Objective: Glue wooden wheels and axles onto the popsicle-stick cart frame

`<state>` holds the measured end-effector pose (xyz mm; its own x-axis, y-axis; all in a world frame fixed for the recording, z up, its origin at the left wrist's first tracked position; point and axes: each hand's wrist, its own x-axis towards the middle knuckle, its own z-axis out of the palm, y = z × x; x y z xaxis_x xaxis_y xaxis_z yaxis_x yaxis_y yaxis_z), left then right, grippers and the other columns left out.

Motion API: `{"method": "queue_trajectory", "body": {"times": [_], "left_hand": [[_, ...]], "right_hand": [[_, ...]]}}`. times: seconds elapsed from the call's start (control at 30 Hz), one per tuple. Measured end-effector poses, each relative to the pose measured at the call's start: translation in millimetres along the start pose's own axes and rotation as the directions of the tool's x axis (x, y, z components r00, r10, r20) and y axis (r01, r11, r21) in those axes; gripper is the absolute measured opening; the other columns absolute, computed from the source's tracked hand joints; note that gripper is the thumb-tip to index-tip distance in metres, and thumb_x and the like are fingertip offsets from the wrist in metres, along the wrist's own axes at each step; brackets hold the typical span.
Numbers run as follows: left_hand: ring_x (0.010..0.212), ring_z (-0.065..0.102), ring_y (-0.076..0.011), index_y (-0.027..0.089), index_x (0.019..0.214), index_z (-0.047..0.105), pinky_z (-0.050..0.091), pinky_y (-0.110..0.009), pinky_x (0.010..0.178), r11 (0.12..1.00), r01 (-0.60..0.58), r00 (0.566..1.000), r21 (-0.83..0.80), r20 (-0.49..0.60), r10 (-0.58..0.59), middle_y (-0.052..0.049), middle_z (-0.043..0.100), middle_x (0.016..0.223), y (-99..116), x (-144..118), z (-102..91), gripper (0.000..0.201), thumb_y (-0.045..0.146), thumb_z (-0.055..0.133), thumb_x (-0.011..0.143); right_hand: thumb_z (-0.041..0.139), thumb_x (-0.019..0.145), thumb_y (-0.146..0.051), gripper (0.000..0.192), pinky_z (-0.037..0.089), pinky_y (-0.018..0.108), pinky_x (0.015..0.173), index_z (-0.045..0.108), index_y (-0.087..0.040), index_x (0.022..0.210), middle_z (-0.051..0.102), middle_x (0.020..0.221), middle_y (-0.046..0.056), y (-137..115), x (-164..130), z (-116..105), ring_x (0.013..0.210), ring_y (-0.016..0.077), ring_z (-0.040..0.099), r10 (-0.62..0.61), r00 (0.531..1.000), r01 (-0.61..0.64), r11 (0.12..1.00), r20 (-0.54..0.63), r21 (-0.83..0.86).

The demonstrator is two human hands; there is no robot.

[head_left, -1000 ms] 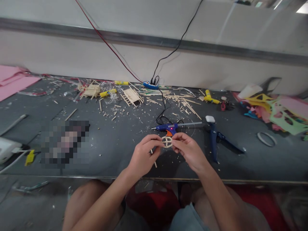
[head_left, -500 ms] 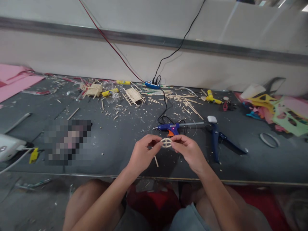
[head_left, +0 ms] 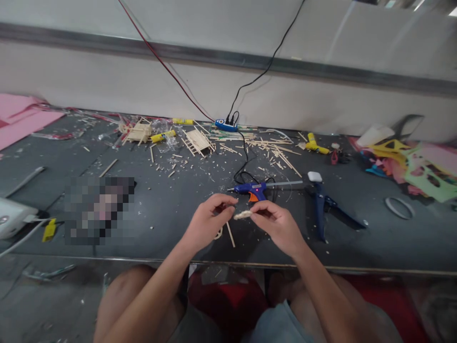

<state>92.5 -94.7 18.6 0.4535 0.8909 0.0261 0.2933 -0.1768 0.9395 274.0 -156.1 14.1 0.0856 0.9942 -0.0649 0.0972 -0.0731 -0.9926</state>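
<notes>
I've got the wheel (head_left: 243, 215) pinched edge-on in right hand (head_left: 276, 226) fingertips, left hand (head_left: 209, 224) touching its other end; glue gun (head_left: 252, 189) just beyond.

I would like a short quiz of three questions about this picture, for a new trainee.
1. What does the right hand pinch?
2. True or false: the blue glue gun lies between the hands and the wall.
3. Which lies right of the glue gun: A) blue cutter, B) pink sheets?

Key: 1. a small wooden ring piece, seen edge-on, with the left hand close beside it; 2. true; 3. A.
</notes>
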Motion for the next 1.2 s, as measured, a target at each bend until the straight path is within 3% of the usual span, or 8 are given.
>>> {"method": "queue_trajectory", "body": {"times": [0.13,0.3,0.43,0.63,0.77,1.03,1.13,1.2], "left_hand": [[0.075,0.053,-0.0116,0.027,0.108,0.062,0.044,-0.024,0.066,0.999,-0.043,0.973,0.005,0.228,0.041,-0.003,0.058,0.107,8.6,0.5,-13.2,0.029,0.028,0.053,0.081],[0.080,0.057,-0.0138,0.026,0.098,0.067,0.046,-0.025,0.070,0.994,-0.069,0.935,-0.088,0.342,0.095,-0.004,0.061,0.097,12.6,-1.6,-11.6,0.022,0.027,0.053,0.081],[0.079,0.058,-0.0146,0.021,0.083,0.068,0.046,-0.025,0.070,0.992,-0.077,0.945,-0.097,0.310,0.104,-0.004,0.063,0.088,12.9,-1.3,-9.9,0.017,0.026,0.052,0.081],[0.067,0.054,-0.0113,0.019,0.084,0.065,0.042,-0.022,0.059,0.997,0.021,0.975,-0.079,0.224,-0.003,-0.001,0.063,0.080,12.8,-2.8,-15.1,0.017,0.029,0.052,0.081],[0.067,0.053,-0.0109,0.018,0.080,0.063,0.041,-0.023,0.061,0.961,0.118,0.979,-0.250,0.194,-0.069,-0.002,0.064,0.081,14.4,-3.1,-16.3,0.014,0.028,0.055,0.078],[0.056,0.048,-0.0096,0.018,0.075,0.050,0.036,-0.021,0.048,0.729,0.244,0.970,-0.639,0.151,-0.193,-0.002,0.056,0.067,14.7,1.2,-25.2,0.008,0.024,0.052,0.078],[0.050,0.043,-0.0094,0.020,0.078,0.048,0.032,-0.020,0.045,0.800,0.233,0.972,-0.553,0.140,-0.187,0.004,0.044,0.054,11.4,4.9,-29.0,0.008,0.028,0.048,0.081],[0.049,0.040,-0.0095,0.020,0.079,0.050,0.033,-0.021,0.047,0.917,0.219,0.974,-0.334,0.127,-0.186,0.005,0.041,0.054,6.5,8.0,-29.6,0.011,0.030,0.048,0.080]], "right_hand": [[0.062,0.076,-0.025,0.006,0.045,0.024,0.070,0.063,-0.022,0.082,0.060,0.084,0.000,-4.6,-3.6,-1.0,0.077,0.0126,0.057,-0.040,0.984,0.043,0.999,0.172,-0.014],[0.062,0.076,-0.024,0.006,0.044,0.026,0.071,0.063,-0.023,0.082,0.060,0.087,0.000,-7.0,-4.9,0.4,0.079,0.0139,0.057,-0.042,0.968,0.040,0.999,0.246,0.014],[0.062,0.075,-0.026,0.006,0.045,0.028,0.073,0.062,-0.024,0.081,0.059,0.086,0.001,-8.3,-4.6,-0.1,0.080,0.0152,0.057,-0.026,0.970,0.022,1.000,0.241,0.019],[0.062,0.075,-0.026,0.007,0.043,0.027,0.072,0.061,-0.023,0.082,0.059,0.083,0.000,-7.8,-5.4,-2.5,0.078,0.0141,0.055,0.016,0.964,-0.033,0.998,0.266,0.059],[0.063,0.074,-0.028,0.010,0.041,0.025,0.063,0.060,-0.022,0.082,0.058,0.077,-0.001,-6.9,-3.6,-3.8,0.069,0.0120,0.052,0.090,0.956,-0.114,0.991,0.280,0.073],[0.062,0.074,-0.030,0.013,0.037,0.023,0.057,0.060,-0.019,0.081,0.052,0.067,-0.003,-12.4,2.9,-16.0,0.061,0.0102,0.046,0.149,0.931,-0.162,0.987,0.333,0.010],[0.060,0.076,-0.030,0.012,0.037,0.023,0.056,0.060,-0.020,0.083,0.053,0.069,-0.002,-14.7,4.7,-27.8,0.061,0.0103,0.046,0.150,0.954,-0.143,0.989,0.258,-0.048],[0.059,0.077,-0.030,0.012,0.037,0.023,0.057,0.061,-0.021,0.083,0.055,0.072,-0.002,-14.4,5.0,-36.5,0.062,0.0108,0.048,0.153,0.969,-0.140,0.987,0.194,-0.082]]}}
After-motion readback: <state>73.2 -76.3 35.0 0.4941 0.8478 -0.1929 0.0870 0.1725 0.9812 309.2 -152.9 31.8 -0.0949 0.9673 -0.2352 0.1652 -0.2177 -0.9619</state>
